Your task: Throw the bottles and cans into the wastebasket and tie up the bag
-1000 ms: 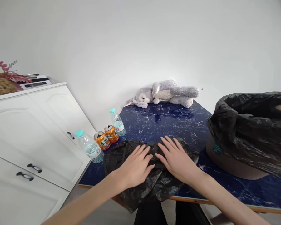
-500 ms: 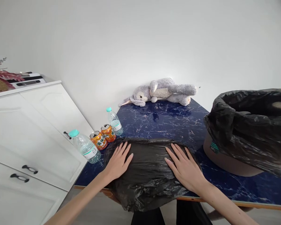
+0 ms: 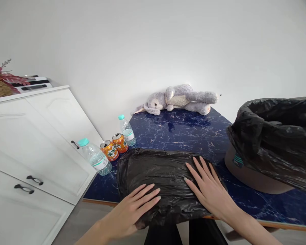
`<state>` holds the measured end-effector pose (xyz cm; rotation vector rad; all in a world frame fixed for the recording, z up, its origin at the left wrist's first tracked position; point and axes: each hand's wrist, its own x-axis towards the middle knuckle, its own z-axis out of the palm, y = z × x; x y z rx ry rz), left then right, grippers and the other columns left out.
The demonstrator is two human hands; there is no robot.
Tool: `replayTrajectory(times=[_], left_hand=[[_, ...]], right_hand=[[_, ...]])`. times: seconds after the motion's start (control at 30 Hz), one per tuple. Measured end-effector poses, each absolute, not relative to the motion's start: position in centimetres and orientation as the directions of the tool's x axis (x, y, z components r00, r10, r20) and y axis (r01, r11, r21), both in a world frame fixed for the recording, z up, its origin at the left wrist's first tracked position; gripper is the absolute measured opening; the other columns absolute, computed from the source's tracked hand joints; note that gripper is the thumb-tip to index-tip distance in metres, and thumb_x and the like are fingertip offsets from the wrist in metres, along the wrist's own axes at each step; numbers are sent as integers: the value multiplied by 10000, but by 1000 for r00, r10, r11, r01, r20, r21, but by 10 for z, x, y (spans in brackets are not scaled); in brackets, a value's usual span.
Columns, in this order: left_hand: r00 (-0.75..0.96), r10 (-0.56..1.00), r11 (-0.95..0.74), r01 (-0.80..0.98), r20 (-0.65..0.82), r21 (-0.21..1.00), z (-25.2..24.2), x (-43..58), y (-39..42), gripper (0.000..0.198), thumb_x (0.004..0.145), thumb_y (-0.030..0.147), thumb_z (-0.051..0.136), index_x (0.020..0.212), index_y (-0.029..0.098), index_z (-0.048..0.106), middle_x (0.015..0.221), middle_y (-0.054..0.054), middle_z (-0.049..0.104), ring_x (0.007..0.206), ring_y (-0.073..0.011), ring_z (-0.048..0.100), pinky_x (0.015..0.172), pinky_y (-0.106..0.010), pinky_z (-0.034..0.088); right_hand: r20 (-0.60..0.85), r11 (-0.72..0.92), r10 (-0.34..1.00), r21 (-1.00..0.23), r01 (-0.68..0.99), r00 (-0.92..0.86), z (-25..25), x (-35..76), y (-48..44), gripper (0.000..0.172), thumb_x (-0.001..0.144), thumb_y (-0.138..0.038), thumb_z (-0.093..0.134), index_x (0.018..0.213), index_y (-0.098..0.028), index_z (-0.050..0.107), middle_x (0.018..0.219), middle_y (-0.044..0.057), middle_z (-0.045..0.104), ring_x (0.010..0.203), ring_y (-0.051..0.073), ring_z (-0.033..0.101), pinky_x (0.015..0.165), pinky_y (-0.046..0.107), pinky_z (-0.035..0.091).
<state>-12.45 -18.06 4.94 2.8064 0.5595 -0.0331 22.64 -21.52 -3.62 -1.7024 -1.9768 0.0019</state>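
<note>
One glossy blue marbled worktop. Lined bin sits at its right end under crinkled black film. Black plastic bag lies flattened at the near edge, wrinkled, long axis left-right, near side drooping over the edge. Bare worktop runs behind it up to the plush toy. Left hand and right hand rest flat on the bag, fingers apart, clamping nothing. Water bottle stands near the left edge.

Black plastic bag flattened on the table.
Thin, glossy and creased, it lies spread flat at the near edge of the blue marbled top, its front hem drooping over that edge.
</note>
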Motion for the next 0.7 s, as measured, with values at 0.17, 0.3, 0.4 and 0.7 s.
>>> replayTrajectory(times=[0.17, 0.3, 0.4, 0.7], left_hand=[[838, 546, -759, 487, 14, 432, 53, -138, -179, 689, 978, 35, 413, 1573, 371, 499, 1605, -2, 583, 1496, -234, 540, 1251, -440, 453], [638, 768, -566, 638, 53, 521, 64, -135, -182, 380, 1074, 260, 405, 1311, 296, 701, 1144, -35, 814, 1039, -231, 770, 940, -314, 611], [527, 846, -486, 692, 87, 534, 71, -127, -174, 352, 1080, 370, 417, 1179, 254, 735, 970, -30, 809, 912, -237, 749, 850, -309, 605], [382, 884, -467, 697, 270, 545, 102, -99, -112, 313, 1063, 360, 443, 1288, 199, 590, 1221, -128, 764, 1173, -285, 735, 1027, -446, 587]], right_hand=[[252, 346, 932, -405, 846, -261, -14, 243, -257, 760, 1070, -560, 532, 1717, -455, 148, 1783, -38, 166, 1635, 385, 173, 1274, 670, 330], [157, 371, 928, -457, 808, -338, -12, 262, -273, 823, 1000, -595, 648, 1694, -488, 218, 1762, -47, 239, 1609, 411, 251, 1239, 644, 409], [154, 322, 947, -479, 816, -283, -15, 270, -271, 624, 1036, -593, 587, 1629, -497, 419, 1725, -60, 361, 1579, 391, 370, 1212, 616, 473], [228, 113, 973, -623, 774, 41, -15, 270, -223, 475, 1059, -591, 429, 1067, -303, 806, 1116, 95, 799, 1010, 354, 757, 817, 481, 631]])
